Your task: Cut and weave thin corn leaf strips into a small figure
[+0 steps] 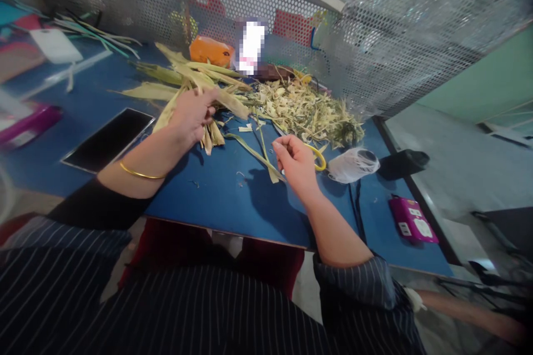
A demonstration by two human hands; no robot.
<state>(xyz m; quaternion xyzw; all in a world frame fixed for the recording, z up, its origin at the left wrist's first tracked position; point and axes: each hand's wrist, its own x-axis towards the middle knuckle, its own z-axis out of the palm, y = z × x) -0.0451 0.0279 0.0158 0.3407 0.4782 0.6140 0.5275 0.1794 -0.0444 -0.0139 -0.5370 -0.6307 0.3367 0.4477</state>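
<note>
The left hand (194, 113) is reaching over the dry husk leaves (183, 73), its fingers bending down among them; whether they are gripping a leaf, I cannot tell. The right hand (296, 165) is hovering nearer the table's front edge, fingers curling and the thumb lying close to the forefinger; whether anything thin is being pinched there is not showing.

The leaves are lying in a loose, overlapping bunch towards the far edge of the table (233, 199), left of a heap of shredded scraps (300, 108). Narrow husk strips (261, 144) are stretching from the middle towards the right hand. A yellow handle loop (320, 158) is showing just beyond that hand, with a spool of white twine (353, 166) sitting towards the right edge.

The leaves are looking light, papery and rather stiff, likely splitting along the grain if bent sharply or tugged sideways. The broader, flatter part of one leaf is offering the safer hold, between thumb and finger pads, while the frayed tips are seeming too brittle.
</note>
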